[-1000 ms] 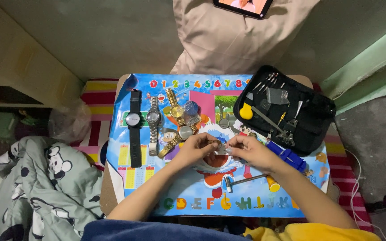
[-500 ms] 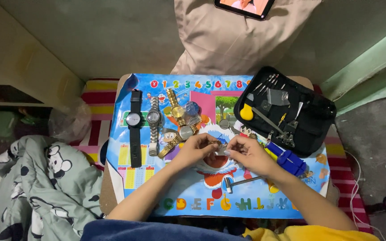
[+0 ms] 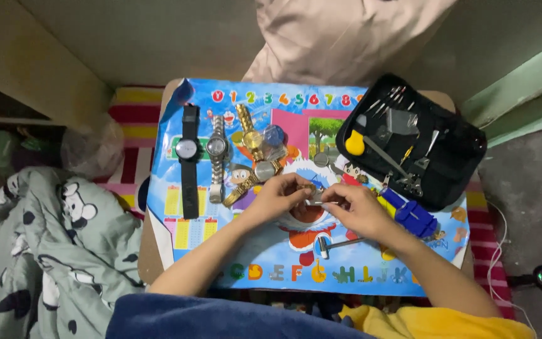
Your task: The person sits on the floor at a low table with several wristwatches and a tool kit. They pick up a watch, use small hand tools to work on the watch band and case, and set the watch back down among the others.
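We pinch a small metal watch part (image 3: 314, 196) between both sets of fingertips; our left hand (image 3: 281, 196) closes on its left end, our right hand (image 3: 354, 210) on its right; a small hammer (image 3: 337, 243) lies just below the grip.

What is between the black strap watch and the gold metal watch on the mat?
In the head view, a silver metal-band watch lies between the black strap watch and the gold metal watch.

Black watch (image 3: 189, 150); gold watch (image 3: 250, 137); blue cartoon mat (image 3: 233, 245); black tool case (image 3: 459, 154); grey mouse-print blanket (image 3: 45, 251).
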